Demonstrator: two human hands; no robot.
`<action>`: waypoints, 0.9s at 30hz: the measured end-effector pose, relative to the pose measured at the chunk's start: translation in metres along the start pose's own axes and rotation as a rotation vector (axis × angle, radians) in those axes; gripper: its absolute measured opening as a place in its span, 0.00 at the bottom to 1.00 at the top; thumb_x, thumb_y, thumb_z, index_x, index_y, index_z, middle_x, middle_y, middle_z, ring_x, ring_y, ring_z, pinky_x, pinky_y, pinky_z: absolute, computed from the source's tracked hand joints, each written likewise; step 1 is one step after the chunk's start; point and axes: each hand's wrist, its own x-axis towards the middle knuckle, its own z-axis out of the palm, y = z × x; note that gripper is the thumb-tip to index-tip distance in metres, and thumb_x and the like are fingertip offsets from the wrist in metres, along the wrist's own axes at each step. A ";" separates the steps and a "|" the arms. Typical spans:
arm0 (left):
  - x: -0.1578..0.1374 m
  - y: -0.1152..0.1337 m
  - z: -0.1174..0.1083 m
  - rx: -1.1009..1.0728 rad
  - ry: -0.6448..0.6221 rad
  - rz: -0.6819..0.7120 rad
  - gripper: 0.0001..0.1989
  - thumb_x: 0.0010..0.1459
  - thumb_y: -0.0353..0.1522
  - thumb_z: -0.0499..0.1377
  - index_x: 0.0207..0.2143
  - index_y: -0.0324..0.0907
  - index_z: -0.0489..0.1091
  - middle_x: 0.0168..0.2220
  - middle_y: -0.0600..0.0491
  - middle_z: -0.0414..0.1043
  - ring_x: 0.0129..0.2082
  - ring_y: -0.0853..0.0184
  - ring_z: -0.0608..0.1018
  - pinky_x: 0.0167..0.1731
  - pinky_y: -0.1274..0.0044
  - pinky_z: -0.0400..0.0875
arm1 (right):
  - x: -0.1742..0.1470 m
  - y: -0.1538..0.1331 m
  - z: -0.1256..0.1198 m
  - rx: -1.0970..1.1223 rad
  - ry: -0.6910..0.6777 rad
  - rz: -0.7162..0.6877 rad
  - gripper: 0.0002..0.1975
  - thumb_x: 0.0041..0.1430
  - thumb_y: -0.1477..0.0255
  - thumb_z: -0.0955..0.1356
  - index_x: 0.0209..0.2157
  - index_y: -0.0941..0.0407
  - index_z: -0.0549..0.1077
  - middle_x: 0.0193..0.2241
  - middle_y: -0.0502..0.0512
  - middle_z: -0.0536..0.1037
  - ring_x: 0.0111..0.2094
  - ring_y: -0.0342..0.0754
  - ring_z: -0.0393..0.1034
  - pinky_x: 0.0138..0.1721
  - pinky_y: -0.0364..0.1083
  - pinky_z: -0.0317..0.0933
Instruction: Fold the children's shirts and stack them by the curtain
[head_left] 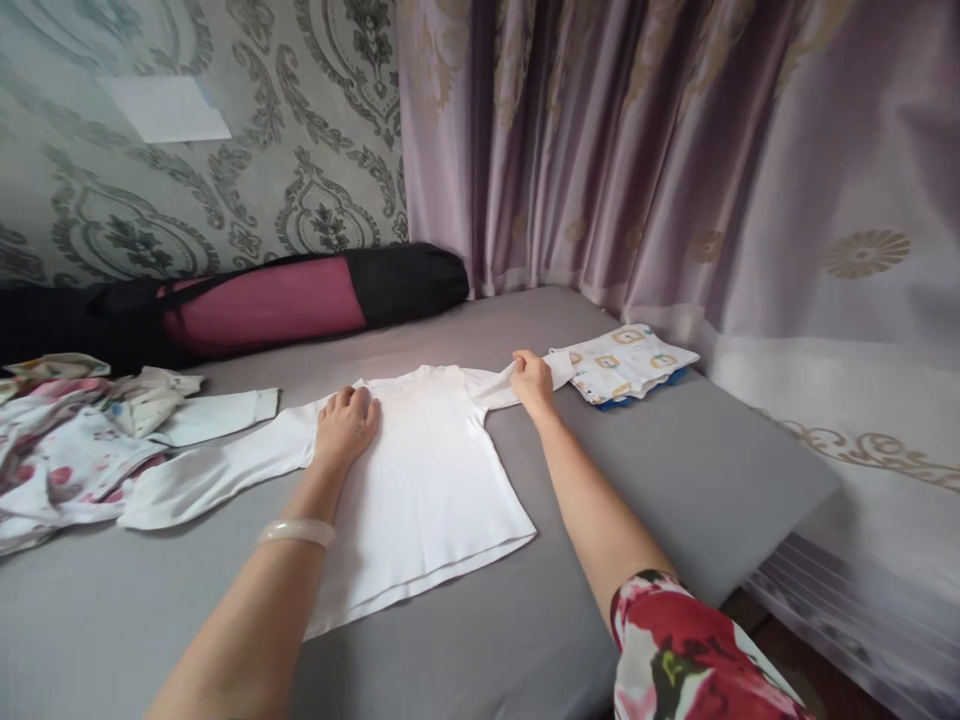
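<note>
- One mauve curtain with gold motifs [540, 150], hung across the back and down the right side, white lower down.
- Left of it, grey damask wallpaper [322, 190].
- Below both, a flat grey surface [697, 470] with a corner toward the right.
- Along the wallpaper, a long black-and-maroon bag [270, 305], lying on its side.
- In the middle, a white long-sleeved top [427, 470], spread flat on the grey surface, neckline away, hem nearest, sleeves out to both sides.
- At the end of its left-hand sleeve, a loose heap of printed garments [67, 460].
- Beyond its right-hand sleeve, near the cuff, a folded stack of printed white cloth [634, 360], with blue beneath.
- On the right arm, a red floral sleeve [690, 650].
- Right hand [532, 380]: closed, pinching the top's right-hand sleeve partway along.
- Left hand [346, 425]: palm down on the top's left shoulder, fingers slightly bent; cannot tell whether gripping any fabric.
- Around the left wrist, a pale bangle [297, 532].
</note>
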 end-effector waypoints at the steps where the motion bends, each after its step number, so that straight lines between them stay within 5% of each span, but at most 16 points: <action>1: 0.000 0.000 0.000 0.000 -0.004 -0.003 0.24 0.65 0.40 0.43 0.56 0.40 0.65 0.56 0.40 0.65 0.55 0.50 0.68 0.53 0.60 0.63 | 0.000 0.002 -0.001 -0.006 0.019 0.012 0.23 0.63 0.74 0.55 0.53 0.57 0.74 0.49 0.58 0.78 0.51 0.52 0.71 0.52 0.47 0.61; 13: 0.000 0.002 -0.002 0.000 -0.032 -0.012 0.24 0.65 0.40 0.42 0.56 0.39 0.64 0.56 0.39 0.64 0.56 0.49 0.67 0.54 0.59 0.62 | 0.003 0.025 -0.016 -0.091 0.303 0.145 0.23 0.60 0.75 0.56 0.52 0.59 0.72 0.54 0.66 0.70 0.56 0.62 0.60 0.53 0.60 0.54; 19: 0.002 0.001 0.002 0.019 -0.032 -0.008 0.22 0.66 0.39 0.43 0.55 0.40 0.64 0.57 0.39 0.64 0.56 0.50 0.66 0.53 0.59 0.62 | 0.002 0.030 -0.017 -0.160 0.317 0.268 0.24 0.59 0.73 0.60 0.56 0.60 0.65 0.58 0.70 0.63 0.57 0.65 0.56 0.53 0.63 0.51; 27: 0.004 0.019 -0.001 -0.010 -0.088 -0.096 0.18 0.65 0.33 0.43 0.52 0.34 0.64 0.54 0.35 0.64 0.56 0.50 0.67 0.55 0.60 0.61 | 0.003 0.032 -0.012 -0.269 0.304 0.317 0.23 0.57 0.72 0.65 0.54 0.61 0.64 0.51 0.69 0.69 0.54 0.62 0.60 0.52 0.59 0.50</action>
